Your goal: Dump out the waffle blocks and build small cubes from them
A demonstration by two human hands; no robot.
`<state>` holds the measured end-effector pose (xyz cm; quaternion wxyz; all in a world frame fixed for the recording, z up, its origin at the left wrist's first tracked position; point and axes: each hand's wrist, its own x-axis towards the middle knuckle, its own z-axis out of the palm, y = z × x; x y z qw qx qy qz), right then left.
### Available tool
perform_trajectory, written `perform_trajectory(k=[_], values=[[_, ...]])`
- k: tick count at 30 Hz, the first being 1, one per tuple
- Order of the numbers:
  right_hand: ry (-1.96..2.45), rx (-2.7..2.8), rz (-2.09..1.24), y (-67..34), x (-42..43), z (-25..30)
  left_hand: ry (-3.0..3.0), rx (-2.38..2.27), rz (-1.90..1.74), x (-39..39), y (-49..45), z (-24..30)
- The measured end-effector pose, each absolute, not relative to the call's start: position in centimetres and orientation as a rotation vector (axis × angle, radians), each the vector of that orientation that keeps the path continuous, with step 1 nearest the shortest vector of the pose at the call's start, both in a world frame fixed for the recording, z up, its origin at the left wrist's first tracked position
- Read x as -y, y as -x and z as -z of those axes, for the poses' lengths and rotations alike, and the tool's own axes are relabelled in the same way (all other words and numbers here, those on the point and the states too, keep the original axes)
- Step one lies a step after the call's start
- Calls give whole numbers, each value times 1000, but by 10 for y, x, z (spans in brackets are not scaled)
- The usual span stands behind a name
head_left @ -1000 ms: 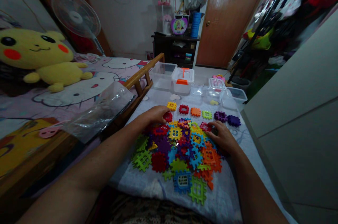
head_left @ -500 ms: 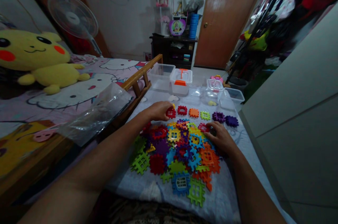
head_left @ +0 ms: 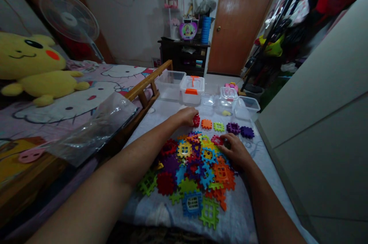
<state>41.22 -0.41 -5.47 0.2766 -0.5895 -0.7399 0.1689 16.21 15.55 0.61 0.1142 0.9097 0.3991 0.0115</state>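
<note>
My left hand (head_left: 187, 116) reaches to the back of the pile, its fingers closed at a red toothed plastic building block (head_left: 196, 121) at the left end of a row. Part of that block is hidden behind the fingers. At the pile's back right edge, the thumb and forefinger of my right hand (head_left: 236, 149) pinch a pinkish-red building block (head_left: 217, 140). Between my forearms lies a heap of interlocking blocks, among them a yellow window block (head_left: 184, 150), a blue window block (head_left: 192, 204) and a green one (head_left: 209, 212).
Rightward along the row sit orange (head_left: 206, 124), lime (head_left: 219, 126) and purple blocks (head_left: 232, 128). Clear plastic boxes stand behind, one with an orange-clipped lid (head_left: 192, 89). A wooden bed rail (head_left: 148, 83) borders the left; a pale cabinet (head_left: 322, 121) borders the right.
My left hand has moved right along the row, from one red block to the red block beside it. My right hand stays at the pinkish-red block. The view has turned slightly right.
</note>
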Motion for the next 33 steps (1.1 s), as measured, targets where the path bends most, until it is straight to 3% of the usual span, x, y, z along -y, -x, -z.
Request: perform_trajectory(k=[21, 27, 33], values=[[1592, 1975, -478, -409, 6, 50, -2678, -1276, 162, -149, -169, -6], [1635, 1887, -527, -411, 9, 48, -2784, -1134, -158, -126, -143, -17], [1689, 1858, -547, -408, 6, 47, -2611, -1229, -428, -86, -50, -5]])
